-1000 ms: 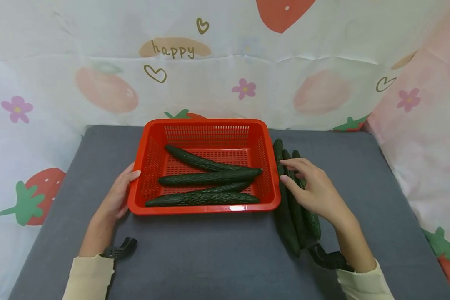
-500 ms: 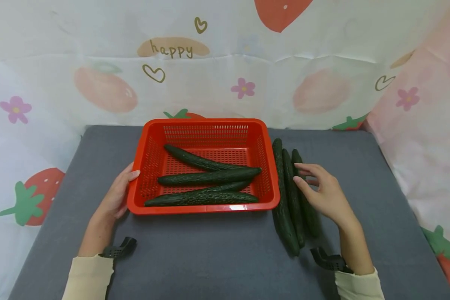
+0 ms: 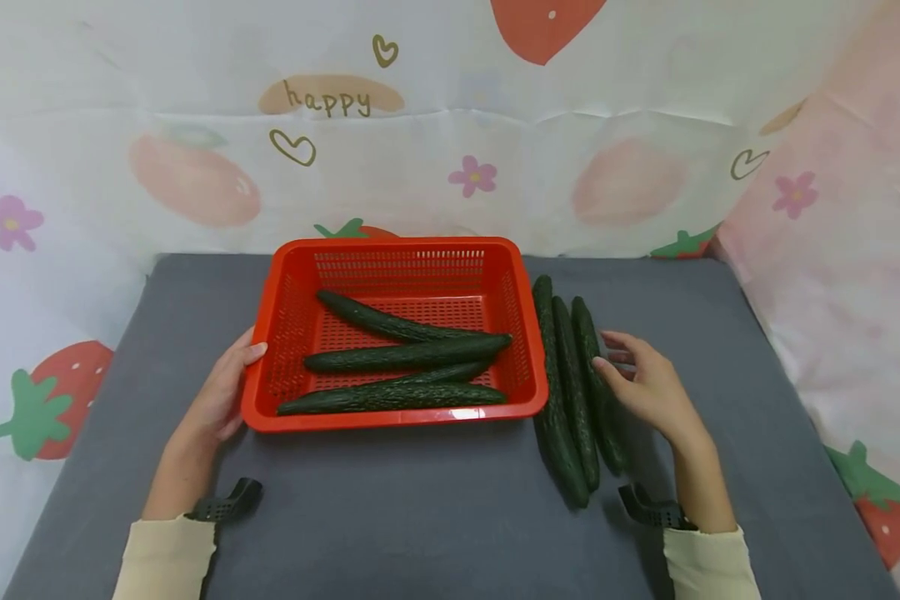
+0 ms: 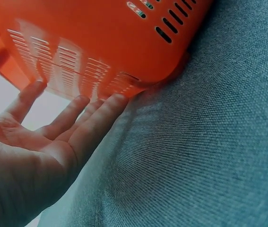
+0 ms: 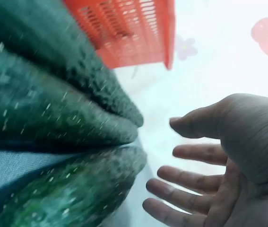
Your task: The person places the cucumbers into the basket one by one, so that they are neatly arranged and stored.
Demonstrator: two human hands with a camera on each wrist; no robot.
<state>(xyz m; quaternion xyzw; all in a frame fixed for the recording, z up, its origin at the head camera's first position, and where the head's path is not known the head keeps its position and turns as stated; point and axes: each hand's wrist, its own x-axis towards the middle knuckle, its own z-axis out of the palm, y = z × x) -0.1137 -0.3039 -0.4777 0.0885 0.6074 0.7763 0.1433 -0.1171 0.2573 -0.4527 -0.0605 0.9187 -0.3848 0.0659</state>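
1. Basket (image 3: 390, 419), red and slotted, stands left of centre on the grey tabletop (image 3: 420, 508), close to the far edge. Your left grip (image 3: 221, 387) holds its left side: thumb over the rim, fingers spread against the outer wall. That probably steadies it against sliding while your other side is free.

2. Inside it you have four cucumbers (image 3: 405, 355), lying roughly crosswise. They likely run that way because the basket's length suits theirs; two cross over others toward the right end.

3. Just beyond the basket's right wall, three loose cucumbers (image 3: 576, 392) lie side by side, tips toward the tabletop's far edge. Set so near, they seem placed for a short reach.

4. Furthest right, your right grip (image 3: 651, 390) is wide and holds nothing, thumb and fingers parted just beside the outermost cucumber. You cannot tell for sure from the head view whether the thumb touches it.
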